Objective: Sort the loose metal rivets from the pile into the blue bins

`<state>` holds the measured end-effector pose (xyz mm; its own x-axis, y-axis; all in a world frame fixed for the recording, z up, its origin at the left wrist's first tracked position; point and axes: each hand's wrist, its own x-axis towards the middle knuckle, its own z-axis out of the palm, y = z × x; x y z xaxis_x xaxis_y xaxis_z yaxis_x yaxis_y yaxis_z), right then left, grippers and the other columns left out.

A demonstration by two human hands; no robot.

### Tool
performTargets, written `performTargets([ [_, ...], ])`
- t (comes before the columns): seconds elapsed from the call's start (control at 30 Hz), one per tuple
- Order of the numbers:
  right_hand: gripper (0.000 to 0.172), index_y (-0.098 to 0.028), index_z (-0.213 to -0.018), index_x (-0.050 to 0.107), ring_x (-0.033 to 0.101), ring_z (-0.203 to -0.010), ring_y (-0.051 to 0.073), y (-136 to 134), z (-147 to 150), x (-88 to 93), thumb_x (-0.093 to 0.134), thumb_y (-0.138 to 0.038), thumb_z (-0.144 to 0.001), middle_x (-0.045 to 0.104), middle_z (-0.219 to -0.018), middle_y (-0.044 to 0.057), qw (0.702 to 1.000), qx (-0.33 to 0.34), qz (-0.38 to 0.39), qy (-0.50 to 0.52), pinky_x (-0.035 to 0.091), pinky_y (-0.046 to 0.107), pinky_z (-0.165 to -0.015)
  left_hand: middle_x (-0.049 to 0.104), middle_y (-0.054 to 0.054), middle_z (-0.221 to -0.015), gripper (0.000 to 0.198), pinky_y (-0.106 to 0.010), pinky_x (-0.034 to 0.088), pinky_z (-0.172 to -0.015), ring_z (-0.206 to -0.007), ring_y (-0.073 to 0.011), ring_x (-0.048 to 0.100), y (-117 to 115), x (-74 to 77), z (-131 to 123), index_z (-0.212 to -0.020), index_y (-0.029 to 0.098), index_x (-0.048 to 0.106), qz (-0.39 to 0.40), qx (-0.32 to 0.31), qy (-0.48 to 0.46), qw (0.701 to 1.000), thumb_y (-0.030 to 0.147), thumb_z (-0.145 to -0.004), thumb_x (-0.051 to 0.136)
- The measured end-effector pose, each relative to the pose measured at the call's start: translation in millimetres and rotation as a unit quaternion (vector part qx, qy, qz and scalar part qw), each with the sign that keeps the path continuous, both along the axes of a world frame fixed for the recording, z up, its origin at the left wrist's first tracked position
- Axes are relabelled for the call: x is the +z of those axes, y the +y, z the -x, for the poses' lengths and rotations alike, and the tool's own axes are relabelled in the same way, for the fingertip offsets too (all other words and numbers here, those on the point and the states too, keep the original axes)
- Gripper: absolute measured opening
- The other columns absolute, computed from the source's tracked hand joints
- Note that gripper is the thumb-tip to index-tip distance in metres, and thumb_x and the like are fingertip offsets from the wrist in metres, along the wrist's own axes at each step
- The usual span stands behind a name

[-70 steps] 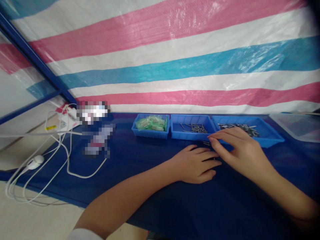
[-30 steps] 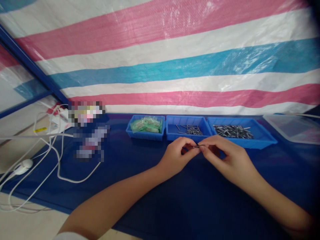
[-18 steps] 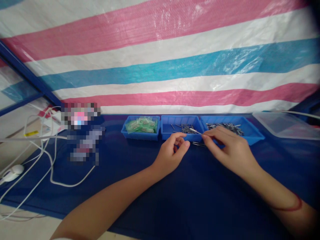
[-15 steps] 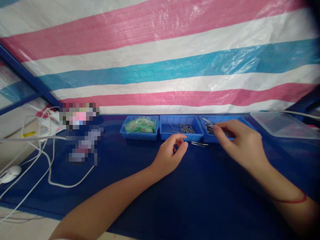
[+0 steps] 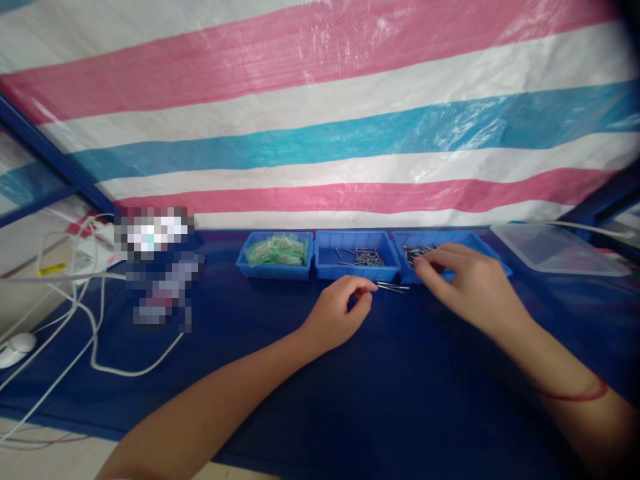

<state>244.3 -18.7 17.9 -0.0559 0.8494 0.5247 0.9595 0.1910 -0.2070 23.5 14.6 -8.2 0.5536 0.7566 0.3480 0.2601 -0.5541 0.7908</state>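
My left hand [image 5: 343, 312] rests on the blue table, fingers curved, with a gap between thumb and index finger. Beside its index fingertip lie several slim metal rods [image 5: 394, 287] in a small group. My right hand [image 5: 470, 283] is over the front edge of the right blue bin [image 5: 480, 248], thumb and index finger pinched together. Whatever is between those fingertips is hidden. More metal rods [image 5: 414, 252] show inside that bin, partly covered by the hand. The middle blue bin [image 5: 350, 272] contains a loose pile of similar rods [image 5: 367, 257].
In the left blue bin [image 5: 275, 271] are green-tinted plastic packets [image 5: 280, 250]. A translucent lid [image 5: 555, 250] lies at the far right. White cables [image 5: 135, 373], a white mouse [image 5: 19, 348] and blurred items occupy the left side. A striped sheet [image 5: 320, 147] hangs behind the table.
My right hand has lowered slightly at the right bin; the rod sticking up by its fingertips no longer shows. My left index finger has stretched toward the rods on the table. The view shifted slightly.
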Motion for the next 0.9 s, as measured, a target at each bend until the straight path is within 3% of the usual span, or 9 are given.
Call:
performTargets([
  [0.1,0.026,-0.022,-0.075,0.064,0.061,-0.066,0.018,-7,18,-2.3,0.048,-0.035,-0.091,0.064,-0.074,0.003,0.996,0.053,0.071,-0.031,0.042,0.030,-0.061,0.068,-0.004,-0.096,0.017,-0.027,0.049,-0.080,-0.086,-0.0153,0.062,0,-0.2,0,-0.100,0.018,0.064,-0.001,0.003,0.008,1.000,0.018,-0.089,0.052],
  [0.2,0.022,-0.021,-0.090,0.066,0.064,-0.069,0.020,-9,29,-13.0,0.048,-0.033,-0.090,0.067,-0.082,0.005,0.990,0.033,0.095,-0.100,0.041,0.031,-0.057,0.068,-0.004,-0.094,0.016,-0.027,0.049,-0.080,-0.084,-0.0152,0.062,1,-0.4,0,-0.099,0.018,0.065,0.000,0.000,0.015,1.000,0.018,-0.089,0.052],
  [0.37,0.020,-0.019,-0.092,0.065,0.064,-0.067,0.019,-10,33,-26.2,0.047,-0.027,-0.090,0.067,-0.082,0.006,0.981,0.011,0.092,-0.169,0.037,0.029,-0.052,0.067,-0.004,-0.092,0.016,-0.027,0.049,-0.082,-0.085,-0.0149,0.062,1,0.3,1,-0.097,0.016,0.065,-0.020,-0.012,0.017,1.000,0.015,-0.089,0.051],
  [0.5,0.020,-0.018,-0.096,0.064,0.064,-0.074,0.020,-10,36,-28.1,0.047,-0.025,-0.090,0.066,-0.083,0.006,0.980,0.024,0.124,-0.154,0.041,0.030,-0.058,0.064,-0.006,-0.103,0.020,-0.031,0.046,-0.091,-0.099,-0.0183,0.059,-2,-2.1,2,-0.102,0.016,0.065,-0.094,0.021,0.065,0.993,0.015,-0.090,0.049],
  [0.67,0.019,-0.018,-0.094,0.065,0.061,-0.085,0.022,-9,40,-29.0,0.047,-0.023,-0.091,0.064,-0.090,0.007,0.981,0.075,0.120,-0.132,0.045,0.033,-0.073,0.059,-0.005,-0.123,0.027,-0.038,0.044,-0.087,-0.108,-0.0234,0.053,-8,-4.0,3,-0.117,0.020,0.060,-0.185,0.040,0.220,0.957,0.023,-0.094,0.046],
  [0.9,0.017,-0.020,-0.091,0.065,0.059,-0.083,0.020,-8,43,-30.4,0.048,-0.023,-0.092,0.063,-0.090,0.006,0.980,0.129,0.135,-0.069,0.046,0.034,-0.077,0.064,-0.001,-0.109,0.023,-0.035,0.040,-0.080,-0.100,-0.0211,0.053,-4,-0.9,7,-0.106,0.021,0.062,-0.213,0.018,0.287,0.934,0.028,-0.097,0.043],
])
